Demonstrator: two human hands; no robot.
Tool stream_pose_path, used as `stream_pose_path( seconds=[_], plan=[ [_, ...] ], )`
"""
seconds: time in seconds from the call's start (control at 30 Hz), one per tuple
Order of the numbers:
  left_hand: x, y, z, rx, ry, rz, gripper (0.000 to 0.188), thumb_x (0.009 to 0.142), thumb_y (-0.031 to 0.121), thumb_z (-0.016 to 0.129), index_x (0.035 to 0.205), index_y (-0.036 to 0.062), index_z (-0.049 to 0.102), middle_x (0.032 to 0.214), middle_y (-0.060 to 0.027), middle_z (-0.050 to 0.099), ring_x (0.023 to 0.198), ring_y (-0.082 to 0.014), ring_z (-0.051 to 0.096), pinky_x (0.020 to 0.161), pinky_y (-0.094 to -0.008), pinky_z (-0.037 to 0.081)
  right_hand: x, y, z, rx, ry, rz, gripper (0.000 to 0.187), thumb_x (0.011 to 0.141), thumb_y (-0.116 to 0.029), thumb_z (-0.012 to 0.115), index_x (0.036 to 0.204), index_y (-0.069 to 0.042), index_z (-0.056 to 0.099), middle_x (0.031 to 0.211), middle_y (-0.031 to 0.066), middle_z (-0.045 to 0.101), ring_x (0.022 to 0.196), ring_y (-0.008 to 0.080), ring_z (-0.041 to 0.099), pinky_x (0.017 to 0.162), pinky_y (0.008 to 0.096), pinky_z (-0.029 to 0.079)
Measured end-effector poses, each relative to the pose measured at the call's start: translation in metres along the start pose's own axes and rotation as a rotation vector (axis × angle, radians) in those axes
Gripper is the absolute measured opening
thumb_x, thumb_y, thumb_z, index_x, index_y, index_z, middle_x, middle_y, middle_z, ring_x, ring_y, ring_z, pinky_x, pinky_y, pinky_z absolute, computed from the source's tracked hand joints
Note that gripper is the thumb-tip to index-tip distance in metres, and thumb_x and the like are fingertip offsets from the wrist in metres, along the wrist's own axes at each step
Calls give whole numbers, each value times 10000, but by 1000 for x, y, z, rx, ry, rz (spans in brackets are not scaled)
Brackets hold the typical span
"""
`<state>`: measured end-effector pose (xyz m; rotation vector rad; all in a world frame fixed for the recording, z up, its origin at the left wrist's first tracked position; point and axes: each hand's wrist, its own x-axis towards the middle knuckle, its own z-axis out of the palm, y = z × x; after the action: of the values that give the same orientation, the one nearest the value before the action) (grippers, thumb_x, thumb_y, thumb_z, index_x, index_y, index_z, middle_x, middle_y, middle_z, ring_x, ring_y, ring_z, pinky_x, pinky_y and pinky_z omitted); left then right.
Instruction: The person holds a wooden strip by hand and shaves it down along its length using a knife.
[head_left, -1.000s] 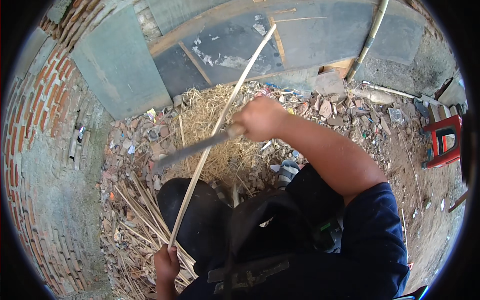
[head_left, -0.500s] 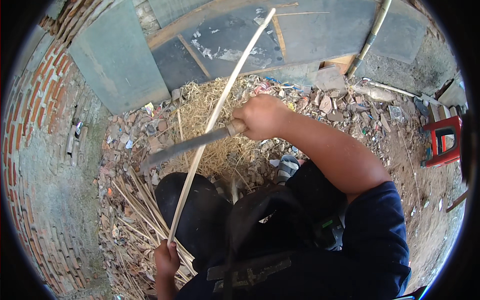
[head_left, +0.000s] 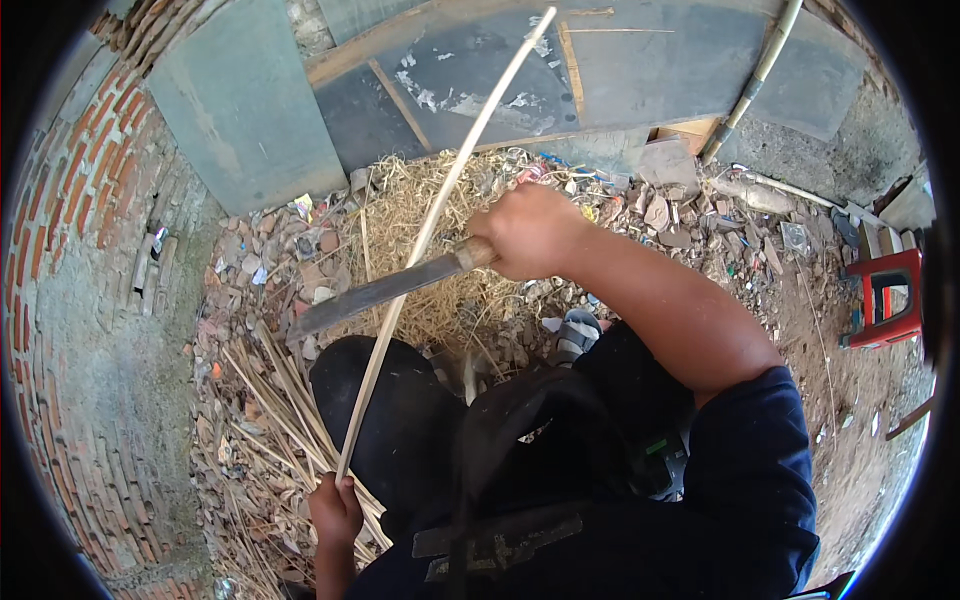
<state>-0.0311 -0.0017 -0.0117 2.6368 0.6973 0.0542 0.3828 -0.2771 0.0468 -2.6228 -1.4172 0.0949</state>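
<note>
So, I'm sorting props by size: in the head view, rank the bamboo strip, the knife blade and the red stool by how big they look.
1. bamboo strip, longest
2. knife blade
3. red stool, though it stands farther off, so its true size is unsure

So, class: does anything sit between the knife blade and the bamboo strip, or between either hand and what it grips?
Nothing visible does. The right hand is closed on the knife, whose blade lies across the bamboo strip with nothing seen between them. The left hand grips the strip's lower end directly.

Knife blade (head_left: 375,293) lower along strip (head_left: 430,235).
</note>
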Motion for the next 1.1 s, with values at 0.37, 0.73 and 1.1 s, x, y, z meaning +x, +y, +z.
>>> stream_pose_path(
  seconds=[0.37, 0.73, 1.1],
  plan=[
    [10, 6, -10, 94, -36, 50, 303, 996, 251, 543, 807, 15, 544, 584, -221, 555, 577, -486, 574, 519, -526, 424, -2, 71, 21, 193, 157, 240, 122, 853, -166, 626, 925, -111, 708, 762, 121, 704, 757, 329, 706, 730, 470, 582],
    [17, 12, -10, 36, -23, 76, 385, 1026, 293, 523, 778, -2, 527, 562, -209, 531, 523, -442, 560, 494, -474, 410, -14, 110, 31, 153, 113, 447, 243, 948, -315, 621, 1021, -100, 707, 900, 127, 717, 889, 318, 700, 856, 476, 567],
    [8, -1, 3, 140, 53, 54, 314, 996, 258, 560, 805, 9, 551, 593, -233, 567, 593, -486, 592, 524, -520, 444, -2, 56, 9, 322, 22, 284, 252, 799, -153, 643, 1024, -76, 726, 871, 183, 721, 827, 355, 703, 808, 447, 576]
  ],
)
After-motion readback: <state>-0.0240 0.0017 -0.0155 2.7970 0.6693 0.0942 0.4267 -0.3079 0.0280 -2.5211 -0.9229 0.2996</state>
